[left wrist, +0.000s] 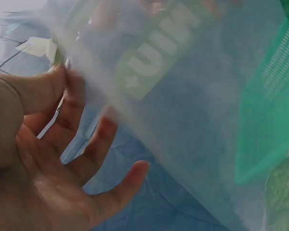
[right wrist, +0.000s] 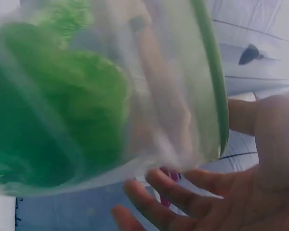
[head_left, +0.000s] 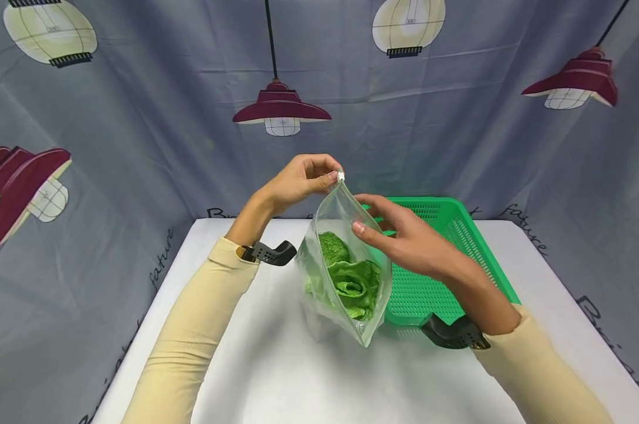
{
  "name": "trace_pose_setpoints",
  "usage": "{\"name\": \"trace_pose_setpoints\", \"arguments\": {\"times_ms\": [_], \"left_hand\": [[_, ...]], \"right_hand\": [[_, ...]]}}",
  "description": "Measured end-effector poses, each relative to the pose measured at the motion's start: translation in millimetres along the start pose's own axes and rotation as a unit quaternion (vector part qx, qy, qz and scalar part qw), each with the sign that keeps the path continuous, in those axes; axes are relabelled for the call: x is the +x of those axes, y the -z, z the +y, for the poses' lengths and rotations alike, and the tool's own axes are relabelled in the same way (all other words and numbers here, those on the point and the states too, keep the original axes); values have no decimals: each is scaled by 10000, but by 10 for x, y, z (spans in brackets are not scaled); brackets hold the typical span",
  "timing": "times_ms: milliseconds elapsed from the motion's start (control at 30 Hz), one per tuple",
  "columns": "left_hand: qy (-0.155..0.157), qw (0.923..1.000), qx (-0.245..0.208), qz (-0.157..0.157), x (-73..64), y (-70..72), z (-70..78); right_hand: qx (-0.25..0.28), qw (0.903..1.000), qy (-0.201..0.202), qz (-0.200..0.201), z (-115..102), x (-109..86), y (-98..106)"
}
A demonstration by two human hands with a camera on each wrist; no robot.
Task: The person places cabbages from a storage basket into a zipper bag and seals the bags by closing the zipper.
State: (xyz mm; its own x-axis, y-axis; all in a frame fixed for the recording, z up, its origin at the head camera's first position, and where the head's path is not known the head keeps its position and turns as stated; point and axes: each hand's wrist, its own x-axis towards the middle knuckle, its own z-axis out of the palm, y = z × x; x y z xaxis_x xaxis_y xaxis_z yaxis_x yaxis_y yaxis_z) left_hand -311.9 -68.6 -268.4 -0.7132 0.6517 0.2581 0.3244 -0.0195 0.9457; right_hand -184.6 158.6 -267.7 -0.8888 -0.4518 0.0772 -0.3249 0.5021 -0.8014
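Note:
A clear zip bag (head_left: 331, 212) with a white slider (head_left: 341, 176) at its top corner stands tilted, its mouth gaping toward me. Inside it lie crinkled green lettuce leaves (head_left: 351, 285). My left hand (head_left: 303, 176) pinches the bag's top corner by the slider between thumb and forefinger; its other fingers (left wrist: 127, 185) spread loosely. At the bag's right edge is my right hand (head_left: 404, 235), thumb in front of the mouth and fingers beyond the edge. In the right wrist view those fingers (right wrist: 183, 195) are spread and relaxed beside the bag's green-tinted rim (right wrist: 214, 72).
A green perforated plastic basket (head_left: 480, 247) stands on the white table (head_left: 245, 353), behind and right of the bag, partly hidden by it and my right hand. A grey-blue curtain (head_left: 192, 118) printed with lamps hangs behind the table and along its sides.

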Motion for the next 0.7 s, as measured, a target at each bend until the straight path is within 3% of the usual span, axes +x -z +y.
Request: {"name": "trace_pose_setpoints", "arguments": {"times_ms": [100,167,200,267,333,367,400,433,600,700], "left_hand": [[-255,9962,-36,826,-57,5,-48],[-482,9894,23,1373,-84,1,-81],[-608,9848,48,1627,-92,-1,-99],[-829,9750,186,2055,-125,-14,-110],[-966,9663,314,2365,-151,-23,-120],[-1001,9631,358,2473,-161,-26,-125],[-1015,9608,373,2553,-173,-27,-127],[-1004,9592,389,2613,-187,-27,-127],[-1142,9552,452,2693,-326,34,-162],[-1389,9462,710,2834,-507,74,-182]], "right_hand": [[-79,9948,468,903,98,-224,-172],[-525,9746,1286,1754,157,-383,-332],[-858,9549,1793,2205,178,-457,-421],[-1530,9004,2744,3009,187,-570,-601],[-2081,8483,3390,3494,179,-631,-741],[-2248,8335,3536,3602,174,-648,-784],[-2276,8271,3633,3634,178,-653,-803],[-2199,8273,3672,3638,188,-644,-800],[-1757,8453,3318,3800,334,-572,-487],[-1547,8594,3192,3683,426,-541,-224]]}}
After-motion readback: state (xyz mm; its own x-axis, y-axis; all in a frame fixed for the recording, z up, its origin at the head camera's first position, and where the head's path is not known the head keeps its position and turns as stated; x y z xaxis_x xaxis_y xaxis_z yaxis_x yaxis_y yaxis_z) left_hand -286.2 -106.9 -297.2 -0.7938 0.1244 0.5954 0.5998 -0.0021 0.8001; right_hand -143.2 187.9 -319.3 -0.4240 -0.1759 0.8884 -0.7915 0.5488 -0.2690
